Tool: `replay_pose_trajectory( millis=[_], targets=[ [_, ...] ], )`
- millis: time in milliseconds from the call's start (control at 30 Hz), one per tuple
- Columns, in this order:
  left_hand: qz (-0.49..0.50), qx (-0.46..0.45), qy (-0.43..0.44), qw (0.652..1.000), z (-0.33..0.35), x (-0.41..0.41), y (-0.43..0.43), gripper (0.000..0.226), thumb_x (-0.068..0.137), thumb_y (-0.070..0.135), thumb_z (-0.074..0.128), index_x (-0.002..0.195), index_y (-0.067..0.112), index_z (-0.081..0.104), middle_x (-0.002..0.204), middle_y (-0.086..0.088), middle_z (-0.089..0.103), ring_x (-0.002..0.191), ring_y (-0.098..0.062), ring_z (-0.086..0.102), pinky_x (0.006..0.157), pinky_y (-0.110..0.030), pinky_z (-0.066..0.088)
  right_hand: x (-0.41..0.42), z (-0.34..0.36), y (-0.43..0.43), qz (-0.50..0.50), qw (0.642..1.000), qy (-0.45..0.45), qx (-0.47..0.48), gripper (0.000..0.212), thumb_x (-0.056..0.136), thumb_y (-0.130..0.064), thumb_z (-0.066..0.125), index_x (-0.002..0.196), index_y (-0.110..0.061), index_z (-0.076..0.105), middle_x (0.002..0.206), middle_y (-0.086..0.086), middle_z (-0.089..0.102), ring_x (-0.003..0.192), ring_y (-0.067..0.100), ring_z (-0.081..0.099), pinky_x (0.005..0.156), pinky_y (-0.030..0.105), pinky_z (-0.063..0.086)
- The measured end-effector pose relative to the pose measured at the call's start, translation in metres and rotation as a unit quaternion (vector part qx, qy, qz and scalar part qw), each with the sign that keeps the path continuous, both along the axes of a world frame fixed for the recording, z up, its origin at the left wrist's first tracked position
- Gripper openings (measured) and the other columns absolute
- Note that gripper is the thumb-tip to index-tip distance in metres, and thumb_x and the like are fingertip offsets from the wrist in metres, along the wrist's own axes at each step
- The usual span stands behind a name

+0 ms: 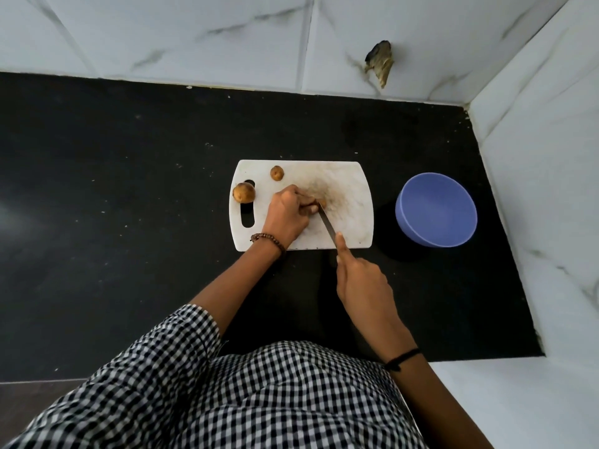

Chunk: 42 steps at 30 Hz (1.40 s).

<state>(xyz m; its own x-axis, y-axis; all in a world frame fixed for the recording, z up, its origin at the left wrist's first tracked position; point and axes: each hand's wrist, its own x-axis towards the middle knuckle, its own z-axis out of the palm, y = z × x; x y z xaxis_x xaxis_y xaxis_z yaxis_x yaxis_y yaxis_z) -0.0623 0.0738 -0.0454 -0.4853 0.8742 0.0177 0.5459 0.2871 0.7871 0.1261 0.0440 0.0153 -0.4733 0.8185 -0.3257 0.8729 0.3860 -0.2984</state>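
White marble tiles (194, 34) close a black bench (129, 189) at the back and on the right side. At the middle of the bench lies a white cutting board (350, 196).

The left hand (287, 212) rests on the board with curled fingers and holds a potato (321, 202) near the board's centre; only a small brown part of it shows past the fingertips. The right hand (363, 283), at 6 o'clock from the board, grips a knife (327, 223). Its index finger is stretched along the back of the blade, the handle is hidden in the palm, and the blade tip meets the held potato.

A small potato (276, 173) lies at 11 o'clock on the board. A larger potato (243, 192) sits at 9 o'clock, on the upper end of the handle slot (248, 218). A blue bowl (436, 210) stands on the bench at 3 o'clock from the board, just beside it.
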Motion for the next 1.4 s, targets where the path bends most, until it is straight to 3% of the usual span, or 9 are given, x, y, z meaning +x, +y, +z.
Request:
replay_pose_trajectory(
  millis=[167, 367, 467, 600, 767, 1000, 1133, 1267, 1400],
  targets=[
    [0.005, 0.000, -0.003, 1.000, 0.003, 0.001, -0.002, 0.021, 0.084, 0.013, 0.072, 0.101, 0.001, 0.071, 0.100, -0.005, 0.069, 0.093, -0.014, 0.066, 0.078, -0.002, 0.042, 0.008, 0.020, 0.006, 0.009, 0.999, -0.020, -0.026, 0.053, 0.107, -0.033, 0.035, 0.156, -0.038, 0.017, 0.083, 0.003, 0.056, 0.074, 0.019, 0.058, 0.064, 0.038, 0.048],
    [-0.052, 0.008, 0.046, 0.998, 0.001, -0.001, -0.003, 0.031, 0.079, 0.016, 0.077, 0.108, 0.008, 0.070, 0.102, -0.009, 0.064, 0.085, -0.020, 0.064, 0.082, -0.027, 0.054, 0.014, 0.039, 0.014, -0.049, 0.994, 0.101, -0.008, 0.047, 0.103, -0.040, 0.046, 0.148, -0.028, 0.041, 0.085, -0.004, 0.060, 0.076, 0.013, 0.058, 0.067, 0.035, 0.050],
    [-0.061, -0.001, 0.045, 0.997, 0.005, 0.000, -0.002, 0.037, 0.075, 0.015, 0.080, 0.110, 0.011, 0.070, 0.101, -0.008, 0.062, 0.083, -0.021, 0.064, 0.080, -0.030, 0.055, 0.002, 0.032, 0.030, -0.094, 0.986, 0.135, -0.030, 0.032, 0.098, -0.046, 0.054, 0.118, -0.020, 0.057, 0.089, -0.003, 0.061, 0.081, 0.015, 0.061, 0.070, 0.034, 0.053],
    [-0.065, -0.013, 0.034, 0.997, 0.009, -0.002, 0.001, 0.030, 0.077, 0.017, 0.078, 0.107, 0.014, 0.071, 0.099, -0.005, 0.061, 0.083, -0.017, 0.062, 0.081, -0.028, 0.053, -0.024, 0.014, 0.054, -0.117, 0.973, 0.184, -0.072, 0.023, 0.093, -0.032, 0.068, 0.104, -0.020, 0.053, 0.086, -0.008, 0.059, 0.074, 0.003, 0.058, 0.058, 0.012, 0.039],
    [-0.083, 0.004, 0.027, 0.996, 0.006, -0.007, -0.006, 0.030, 0.078, 0.013, 0.076, 0.107, 0.010, 0.071, 0.098, -0.006, 0.061, 0.084, -0.018, 0.063, 0.082, -0.032, 0.054, -0.055, -0.007, 0.079, -0.074, 0.974, 0.207, -0.062, 0.035, 0.086, -0.014, 0.074, 0.106, -0.019, 0.045, 0.095, -0.005, 0.059, 0.082, 0.009, 0.059, 0.060, 0.012, 0.039],
    [-0.092, 0.023, 0.009, 0.995, 0.006, -0.010, -0.009, 0.027, 0.081, 0.003, 0.070, 0.107, 0.010, 0.071, 0.100, -0.007, 0.061, 0.087, -0.017, 0.063, 0.083, -0.027, 0.054, -0.062, -0.026, 0.092, -0.027, 0.975, 0.211, -0.070, 0.030, 0.087, -0.020, 0.075, 0.104, -0.023, 0.050, 0.098, -0.007, 0.062, 0.092, 0.011, 0.061, 0.081, 0.025, 0.051],
    [-0.087, 0.019, 0.036, 0.995, 0.011, -0.019, -0.009, 0.030, 0.081, -0.001, 0.068, 0.110, 0.006, 0.068, 0.103, -0.008, 0.061, 0.088, -0.018, 0.063, 0.082, -0.028, 0.054, -0.058, -0.030, 0.095, -0.051, 0.966, 0.242, -0.082, 0.030, 0.086, -0.024, 0.078, 0.100, -0.023, 0.051, 0.097, -0.008, 0.066, 0.091, 0.004, 0.063, 0.079, 0.021, 0.050],
    [-0.012, 0.019, 0.123, 0.992, 0.018, -0.040, -0.013, 0.026, 0.081, 0.020, 0.074, 0.106, 0.014, 0.069, 0.101, -0.001, 0.062, 0.084, -0.014, 0.060, 0.074, -0.030, 0.052, -0.053, -0.029, 0.094, -0.108, 0.941, 0.305, -0.101, 0.027, 0.084, -0.019, 0.079, 0.097, -0.021, 0.055, 0.094, -0.013, 0.069, 0.095, -0.012, 0.059, 0.084, 0.011, 0.044],
    [0.084, -0.051, 0.236, 0.967, 0.025, -0.064, -0.013, 0.024, 0.083, 0.033, 0.071, 0.105, 0.023, 0.068, 0.101, 0.003, 0.063, 0.098, -0.018, 0.053, 0.081, -0.031, 0.035, -0.057, -0.031, 0.093, -0.126, 0.934, 0.315, -0.109, 0.029, 0.084, -0.022, 0.080, 0.099, -0.023, 0.055, 0.096, -0.012, 0.072, 0.098, -0.002, 0.064, 0.088, 0.017, 0.048]
  ],
)
